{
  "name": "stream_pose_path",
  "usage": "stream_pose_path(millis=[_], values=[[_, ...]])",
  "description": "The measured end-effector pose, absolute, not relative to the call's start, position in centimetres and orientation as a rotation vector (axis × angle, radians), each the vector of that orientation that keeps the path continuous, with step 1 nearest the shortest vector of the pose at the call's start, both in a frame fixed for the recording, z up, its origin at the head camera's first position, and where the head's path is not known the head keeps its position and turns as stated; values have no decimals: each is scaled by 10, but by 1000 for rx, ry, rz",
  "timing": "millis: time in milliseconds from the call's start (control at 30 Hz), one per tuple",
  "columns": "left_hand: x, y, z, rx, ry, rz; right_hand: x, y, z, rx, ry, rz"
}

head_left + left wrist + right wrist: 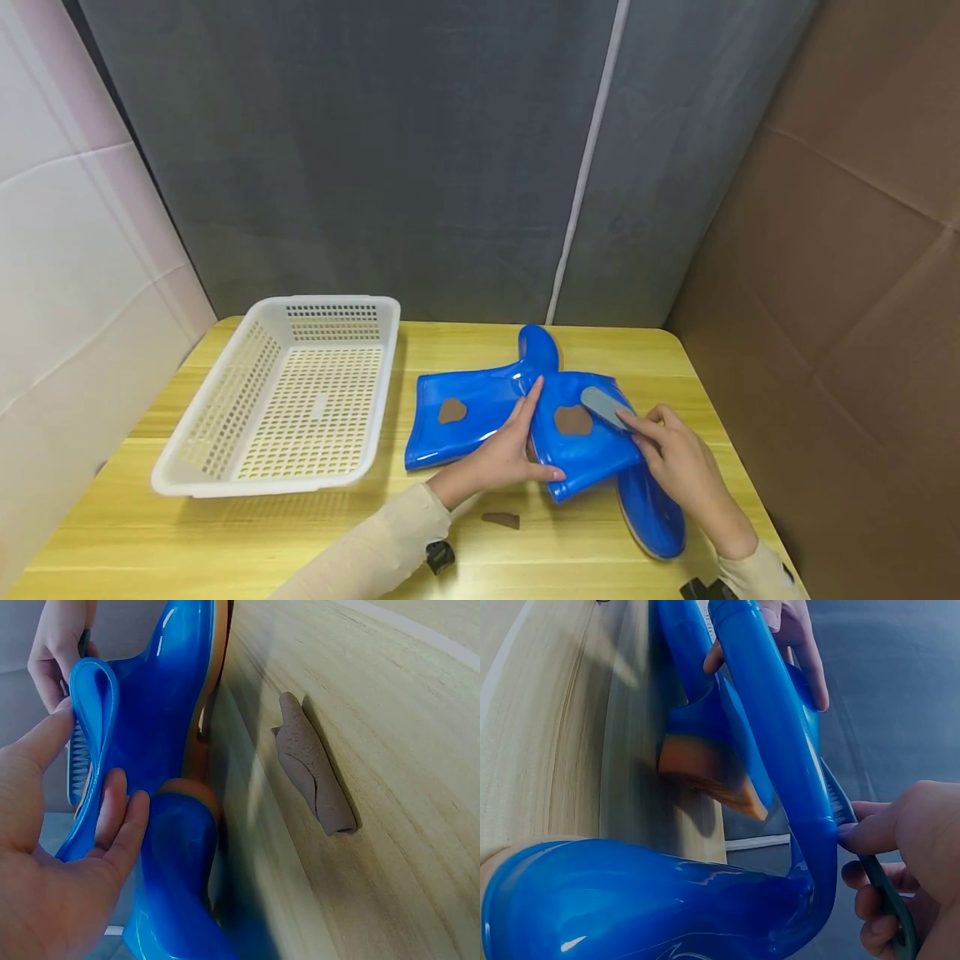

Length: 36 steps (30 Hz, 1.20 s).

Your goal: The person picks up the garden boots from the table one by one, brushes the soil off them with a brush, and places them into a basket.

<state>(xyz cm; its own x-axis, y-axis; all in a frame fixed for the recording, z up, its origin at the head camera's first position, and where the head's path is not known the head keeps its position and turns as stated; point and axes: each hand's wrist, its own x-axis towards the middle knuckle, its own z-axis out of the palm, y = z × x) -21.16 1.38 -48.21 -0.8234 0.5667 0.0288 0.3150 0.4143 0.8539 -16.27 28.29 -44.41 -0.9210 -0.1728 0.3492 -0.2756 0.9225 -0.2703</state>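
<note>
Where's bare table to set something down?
Yellow wooden tabletop: free in front of the white perforated plastic basket and at the back-right corner, past the glossy blue boots. Crowded: around boots, left hand and right hand.

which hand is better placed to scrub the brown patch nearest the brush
The right hand, I'd judge: it holds the brush at the blue boot, close beside the brown patch. The left hand holds that boot by its opening, so seems better placed to steady it.
</note>
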Motion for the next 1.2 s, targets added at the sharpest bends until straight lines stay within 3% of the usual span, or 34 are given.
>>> stream_pose_path(millis=[1200], values=[[-213, 9, -480, 800, 2413, 1346, -162, 284, -430, 521, -2949, 330]])
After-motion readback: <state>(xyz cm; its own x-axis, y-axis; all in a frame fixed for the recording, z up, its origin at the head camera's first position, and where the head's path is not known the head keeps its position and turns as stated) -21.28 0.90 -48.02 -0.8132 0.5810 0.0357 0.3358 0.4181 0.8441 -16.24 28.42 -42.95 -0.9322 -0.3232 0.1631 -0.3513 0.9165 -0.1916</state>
